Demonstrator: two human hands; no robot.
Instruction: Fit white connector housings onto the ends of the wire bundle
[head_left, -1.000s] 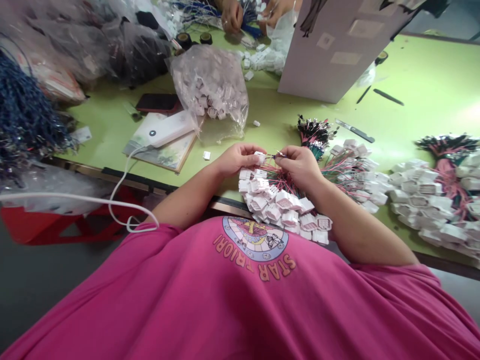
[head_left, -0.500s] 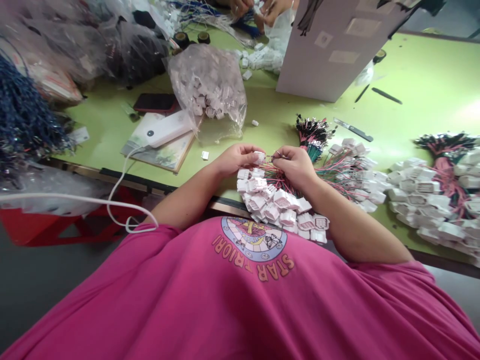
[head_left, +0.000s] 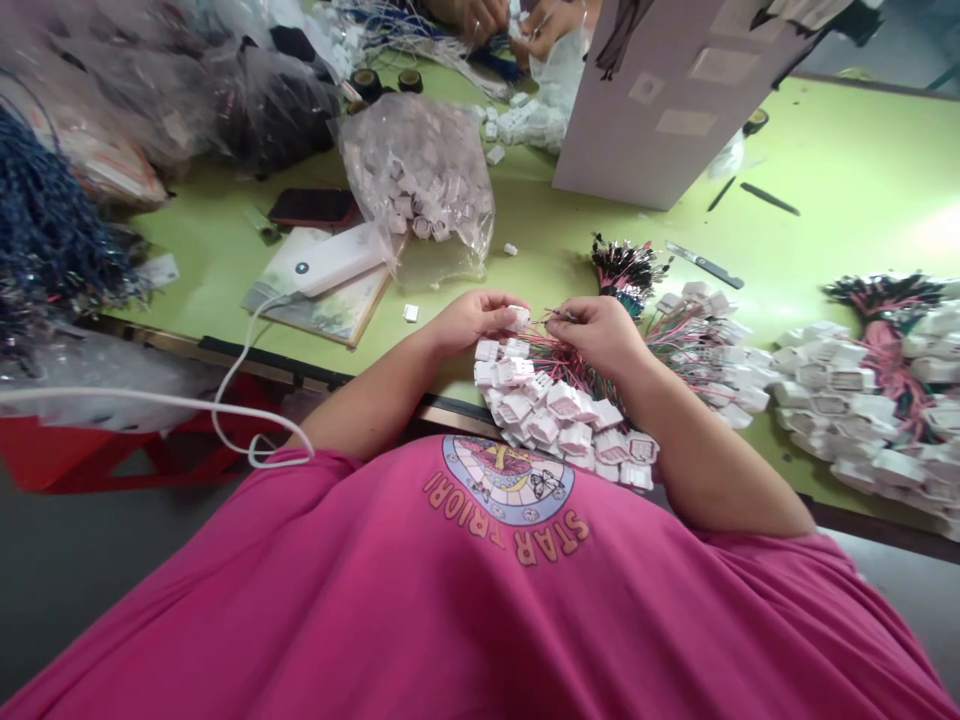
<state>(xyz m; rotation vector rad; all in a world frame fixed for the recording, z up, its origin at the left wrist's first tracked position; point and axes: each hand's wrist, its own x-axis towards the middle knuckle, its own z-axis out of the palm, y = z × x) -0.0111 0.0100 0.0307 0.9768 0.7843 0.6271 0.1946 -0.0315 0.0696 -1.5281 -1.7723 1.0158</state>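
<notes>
Between the thumb and fingers of my left hand (head_left: 480,318) is a white connector housing (head_left: 517,318). My right hand (head_left: 596,330) pinches a thin wire (head_left: 555,314), its tip pointing toward the housing, a short gap apart. Below both hands, a heap of white connectors (head_left: 566,405) on pink, red and green wires hangs over the table edge against the pink shirt. Behind my right hand lie the black wire ends (head_left: 626,262) of a bundle. A second cluster of wired white connectors (head_left: 716,350) rests to the right of my right hand.
A clear bag of white housings (head_left: 420,185) lies ahead, near a phone (head_left: 313,207) and a white corded device (head_left: 341,262) on a notebook (head_left: 330,315). A utility knife (head_left: 705,264) lies right. Another person's hands (head_left: 540,28) work behind a grey box (head_left: 660,100).
My right hand has shifted slightly right and its wrist has turned a little. The left hand keeps the same housing in almost the same place.
</notes>
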